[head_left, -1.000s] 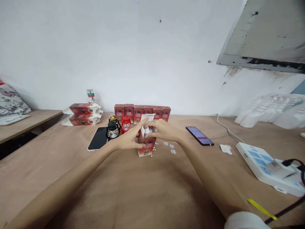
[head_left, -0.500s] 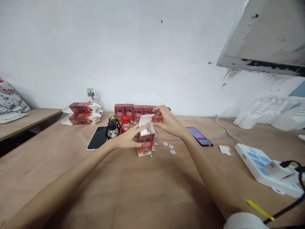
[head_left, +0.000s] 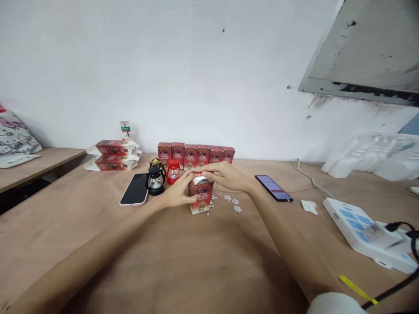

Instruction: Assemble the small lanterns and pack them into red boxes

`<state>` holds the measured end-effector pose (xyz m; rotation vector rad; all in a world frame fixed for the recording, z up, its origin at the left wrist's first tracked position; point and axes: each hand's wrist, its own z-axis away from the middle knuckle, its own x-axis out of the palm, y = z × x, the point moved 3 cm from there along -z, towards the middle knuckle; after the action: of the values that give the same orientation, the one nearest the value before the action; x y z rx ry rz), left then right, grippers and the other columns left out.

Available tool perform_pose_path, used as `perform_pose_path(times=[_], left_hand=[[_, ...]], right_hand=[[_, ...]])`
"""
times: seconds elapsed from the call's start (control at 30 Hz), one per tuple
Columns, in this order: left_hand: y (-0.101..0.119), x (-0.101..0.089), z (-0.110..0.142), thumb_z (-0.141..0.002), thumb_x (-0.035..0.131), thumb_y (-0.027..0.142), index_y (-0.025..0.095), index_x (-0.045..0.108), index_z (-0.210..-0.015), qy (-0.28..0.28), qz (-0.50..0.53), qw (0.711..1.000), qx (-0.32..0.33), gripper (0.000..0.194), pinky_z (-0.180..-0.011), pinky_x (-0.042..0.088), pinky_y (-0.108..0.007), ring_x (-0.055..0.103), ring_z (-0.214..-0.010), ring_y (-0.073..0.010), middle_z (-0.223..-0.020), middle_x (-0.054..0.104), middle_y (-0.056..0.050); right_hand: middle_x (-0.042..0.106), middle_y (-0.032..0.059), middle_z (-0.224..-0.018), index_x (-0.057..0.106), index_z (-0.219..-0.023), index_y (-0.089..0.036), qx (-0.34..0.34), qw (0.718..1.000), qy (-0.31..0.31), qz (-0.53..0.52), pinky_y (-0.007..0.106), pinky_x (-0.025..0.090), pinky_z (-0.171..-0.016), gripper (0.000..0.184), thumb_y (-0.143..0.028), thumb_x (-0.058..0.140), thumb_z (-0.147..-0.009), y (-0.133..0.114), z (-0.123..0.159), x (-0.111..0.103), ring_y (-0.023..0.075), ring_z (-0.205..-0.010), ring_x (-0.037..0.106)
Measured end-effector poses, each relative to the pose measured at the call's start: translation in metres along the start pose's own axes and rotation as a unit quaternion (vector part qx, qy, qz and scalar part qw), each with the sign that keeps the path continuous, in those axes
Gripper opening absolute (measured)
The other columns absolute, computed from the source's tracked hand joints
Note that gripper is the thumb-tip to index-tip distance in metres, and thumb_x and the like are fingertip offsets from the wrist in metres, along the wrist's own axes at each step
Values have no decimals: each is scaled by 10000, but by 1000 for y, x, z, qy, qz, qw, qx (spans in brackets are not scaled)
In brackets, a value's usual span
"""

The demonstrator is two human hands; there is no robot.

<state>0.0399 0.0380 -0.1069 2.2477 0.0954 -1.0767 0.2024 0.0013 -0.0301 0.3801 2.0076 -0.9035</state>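
Observation:
A small red printed box (head_left: pixel 201 198) stands upright on the wooden table (head_left: pixel 183 261). My left hand (head_left: pixel 178 192) wraps its fingers round the box's left side. My right hand (head_left: pixel 224 174) lies over the top of the box with fingers pressed down on its folded lid flap. A row of several matching red boxes (head_left: pixel 196 155) stands just behind, against the wall. Small lanterns, one black (head_left: pixel 155 179) and one red (head_left: pixel 173 171), stand left of the held box.
A pink-cased phone (head_left: pixel 135 189) lies left of the lanterns and a dark phone (head_left: pixel 273 187) lies to the right. Flat red cartons (head_left: pixel 113 155) are stacked at back left. Small white bits (head_left: pixel 234 203) are scattered near the box. A white device (head_left: pixel 363 229) with cables sits at right.
The white lid flap that stood open has been folded down. My right hand came down from above the box onto its top. My left hand stayed on the box's side.

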Motion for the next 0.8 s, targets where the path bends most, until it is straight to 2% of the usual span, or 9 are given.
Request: perform_pose_path(times=[0.1, 0.17, 0.23, 0.37, 0.5, 0.6, 0.7, 0.8], left_hand=[[-7, 16, 8, -715, 635, 376, 188, 257, -1263, 138, 101, 985, -9, 691, -1009, 376, -480, 394, -1242, -303, -1321, 358, -163], [-10, 24, 12, -705, 652, 378, 215, 130, -1287, 178, 179, 967, -26, 799, -987, 404, -474, 403, -1251, -290, -1361, 305, -181], [-11, 28, 13, -705, 661, 382, 231, 92, -1295, 161, 232, 958, -56, 833, -974, 419, -472, 449, -1219, -278, -1357, 335, -179], [-16, 29, 13, -670, 692, 425, 214, 252, -1236, 101, 259, 954, -111, 747, -961, 429, -480, 501, -1157, -292, -1310, 415, -159], [-21, 30, 12, -642, 712, 461, 212, 304, -1189, 82, 280, 947, -131, 727, -960, 424, -490, 537, -1112, -290, -1215, 508, -124], [-23, 31, 12, -627, 724, 473, 220, 316, -1191, 79, 287, 946, -130, 742, -969, 416, -492, 538, -1117, -292, -1212, 519, -115], [-24, 31, 12, -610, 732, 481, 215, 341, -1176, 88, 288, 945, -126, 738, -973, 414, -486, 510, -1154, -303, -1272, 476, -131], [-26, 31, 11, -599, 730, 486, 204, 368, -1154, 83, 295, 942, -136, 720, -989, 399, -494, 490, -1177, -310, -1288, 468, -132]], right_hand=[[644, 20, -1180, 649, -1108, -259, 12, 1000, 9, -9, 358, 450, -953, 273, -257, 490, -887, 2, -1, 1, 194, -1109, 586], [638, 17, -1188, 661, -1088, -259, 11, 1000, 4, -14, 352, 451, -957, 261, -246, 521, -869, 4, -1, 3, 197, -1123, 579], [640, 2, -1186, 667, -1072, -278, 9, 1000, 0, -15, 352, 455, -952, 251, -245, 537, -860, 7, -2, 6, 196, -1123, 579], [642, 16, -1185, 637, -1123, -269, -7, 1000, 16, 1, 356, 461, -933, 274, -251, 517, -877, 12, -5, 11, 191, -1108, 586], [662, 32, -1149, 628, -1138, -261, -11, 999, 49, 19, 347, 467, -902, 285, -236, 472, -900, 14, -8, 13, 184, -1066, 609], [675, 29, -1123, 628, -1135, -274, -4, 998, 61, 23, 348, 475, -882, 278, -257, 482, -900, 14, -8, 12, 185, -1024, 629], [655, 23, -1160, 638, -1116, -287, -13, 999, 41, 18, 373, 450, -931, 264, -270, 496, -894, 14, -8, 11, 189, -1086, 595], [571, 19, -1281, 637, -1108, -309, -11, 1000, -5, 26, 416, 371, -1015, 258, -318, 497, -892, 16, -6, 11, 204, -1228, 481]])
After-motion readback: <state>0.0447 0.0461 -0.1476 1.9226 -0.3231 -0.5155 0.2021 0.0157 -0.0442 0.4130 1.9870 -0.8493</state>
